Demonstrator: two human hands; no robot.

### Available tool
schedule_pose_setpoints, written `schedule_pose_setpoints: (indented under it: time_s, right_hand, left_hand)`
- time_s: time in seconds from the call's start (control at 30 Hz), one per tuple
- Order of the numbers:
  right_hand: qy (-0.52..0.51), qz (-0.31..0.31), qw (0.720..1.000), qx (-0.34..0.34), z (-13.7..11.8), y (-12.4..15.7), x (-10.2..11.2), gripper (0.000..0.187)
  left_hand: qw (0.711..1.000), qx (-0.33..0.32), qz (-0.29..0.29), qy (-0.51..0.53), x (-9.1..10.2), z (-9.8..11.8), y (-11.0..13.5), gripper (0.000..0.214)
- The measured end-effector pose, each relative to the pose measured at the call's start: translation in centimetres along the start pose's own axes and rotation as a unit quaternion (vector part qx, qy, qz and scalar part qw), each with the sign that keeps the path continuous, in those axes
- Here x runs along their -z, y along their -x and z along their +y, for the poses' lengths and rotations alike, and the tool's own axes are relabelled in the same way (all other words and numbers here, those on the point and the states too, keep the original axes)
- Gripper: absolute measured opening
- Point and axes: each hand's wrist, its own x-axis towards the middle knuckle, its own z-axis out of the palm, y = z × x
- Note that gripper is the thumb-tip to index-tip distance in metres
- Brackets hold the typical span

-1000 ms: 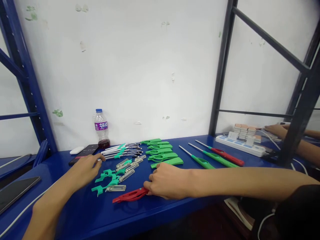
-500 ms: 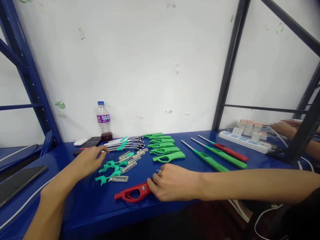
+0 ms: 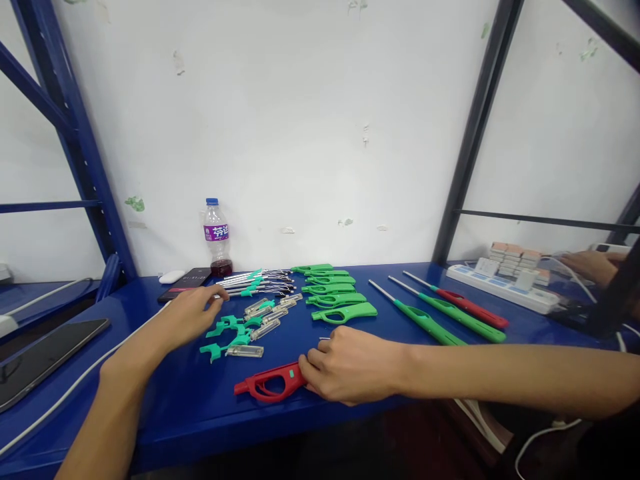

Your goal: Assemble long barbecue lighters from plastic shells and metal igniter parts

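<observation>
My right hand [image 3: 347, 365] grips the rear end of a red lighter handle shell [image 3: 270, 383] that lies flat on the blue bench [image 3: 165, 407]. My left hand [image 3: 193, 313] rests with curled fingers at the near ends of several metal tubes with teal fittings [image 3: 255, 283]; whether it holds one is unclear. Between the hands lie teal triggers with clear gas cartridges [image 3: 240, 330]. Behind my right hand sits a row of green handle shells [image 3: 333, 293]. Two green long lighters [image 3: 425, 321] and a red one [image 3: 463, 308] lie to the right.
A drink bottle [image 3: 217, 237], a dark phone [image 3: 184, 283] and a white case [image 3: 171, 277] stand by the wall. A tablet [image 3: 43, 357] with a white cable lies far left. A power strip [image 3: 503, 288] and another person's hand [image 3: 593, 265] are far right, behind a dark rack post [image 3: 470, 133].
The red shell has turned from on edge to flat and slid slightly toward me under my right hand. My left hand stays at the tube ends. The view shifted left.
</observation>
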Motion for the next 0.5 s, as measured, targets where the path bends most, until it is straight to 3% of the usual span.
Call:
schedule_pose_setpoints:
  time_s: [0.4,0.5]
  right_hand:
    - [-0.028,0.009,0.999,-0.029,0.35,0.43,0.60,0.016]
    - [-0.028,0.002,0.999,-0.026,0.30,0.34,0.50,0.022]
  left_hand:
    - [1.000,0.004,-0.025,0.008,0.05,0.14,0.15,0.051]
    - [1.000,0.006,-0.028,0.010,0.24,0.48,0.28,0.051]
